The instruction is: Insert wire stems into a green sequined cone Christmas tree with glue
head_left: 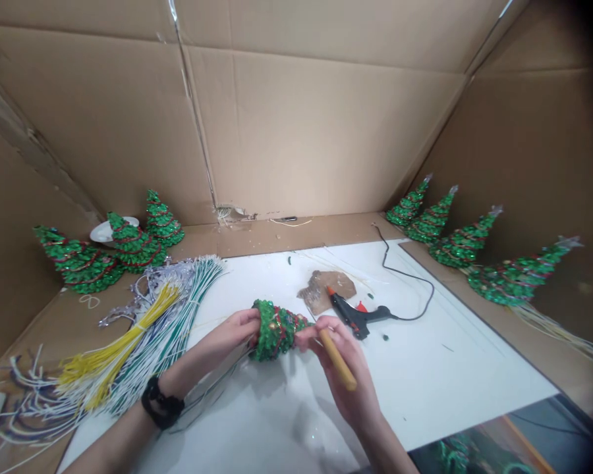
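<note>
A small green Christmas tree (278, 331) with red garland and gold beads lies on its side above the white board. My left hand (242, 329) is closed round its base, with the fingertips partly hidden behind it. Thin wires trail from the base towards my left wrist. At the pointed end, my right hand (338, 349) pinches close to the tip. A yellowish-brown stick (338, 362) like a wooden handle is gripped in that same hand; its far end is hidden by the fingers. Beyond lies a black glue gun (353, 316) with an orange nozzle on a brown cardboard scrap (321, 289).
Bundled yellow wires (128, 336) and green-and-white wires (178, 336) lie at left beside silvery tinsel (161, 283). Finished-looking trees (163, 220) stand at the left; several star-topped trees (459, 243) line the right. The glue gun's cord (427, 306) curves across the white board (454, 375). Cardboard walls (336, 131) surround it.
</note>
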The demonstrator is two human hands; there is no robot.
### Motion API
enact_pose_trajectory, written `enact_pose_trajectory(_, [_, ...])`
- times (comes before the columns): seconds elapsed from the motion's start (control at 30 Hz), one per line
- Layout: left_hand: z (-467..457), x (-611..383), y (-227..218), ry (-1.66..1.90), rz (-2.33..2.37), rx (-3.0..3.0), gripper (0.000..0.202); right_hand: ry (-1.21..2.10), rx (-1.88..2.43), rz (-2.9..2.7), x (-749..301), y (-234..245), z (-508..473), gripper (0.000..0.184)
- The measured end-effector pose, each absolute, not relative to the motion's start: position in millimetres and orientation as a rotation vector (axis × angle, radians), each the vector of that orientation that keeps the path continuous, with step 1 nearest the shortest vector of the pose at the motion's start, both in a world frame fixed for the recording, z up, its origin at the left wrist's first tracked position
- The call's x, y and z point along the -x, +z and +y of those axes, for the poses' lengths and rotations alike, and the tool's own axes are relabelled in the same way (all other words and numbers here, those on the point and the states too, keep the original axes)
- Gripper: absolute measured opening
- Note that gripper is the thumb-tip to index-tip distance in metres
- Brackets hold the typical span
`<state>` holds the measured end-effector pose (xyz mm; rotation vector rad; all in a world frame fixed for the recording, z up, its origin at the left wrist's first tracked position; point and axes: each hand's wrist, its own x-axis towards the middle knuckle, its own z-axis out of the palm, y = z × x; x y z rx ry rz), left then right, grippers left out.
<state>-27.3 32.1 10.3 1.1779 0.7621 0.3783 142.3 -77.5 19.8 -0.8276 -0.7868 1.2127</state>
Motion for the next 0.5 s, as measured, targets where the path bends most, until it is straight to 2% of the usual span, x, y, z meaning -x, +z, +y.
enact_pose_trajectory(0.07, [29, 24, 15, 0.385, 0.78, -1.128, 0.035, 1.185, 0.822, -0.825, -145, 19, -70, 0.016])
enact_pose_trajectory(0.23, [25, 21, 20, 0.388, 0.758, -1.057, 0.036, 1.059, 0.936, -1.005, -142, 12, -53, 0.024])
enact_pose_trajectory(0.3, [25, 21, 19, 0.393, 0.751, -1.048, 0.034, 0.885, 1.062, -1.144, -140, 10, -50, 0.02])
enact_pose_trajectory(0.37, [26, 22, 17, 0.398, 0.757, -1.034, 0.031, 0.623, 1.222, -1.343, -141, 9, -48, 0.007])
enact_pose_trajectory(0.5, [25, 23, 13, 0.417, 0.754, -1.007, 0.025, 0.199, 1.338, -1.807, -148, 12, -43, 0.023])
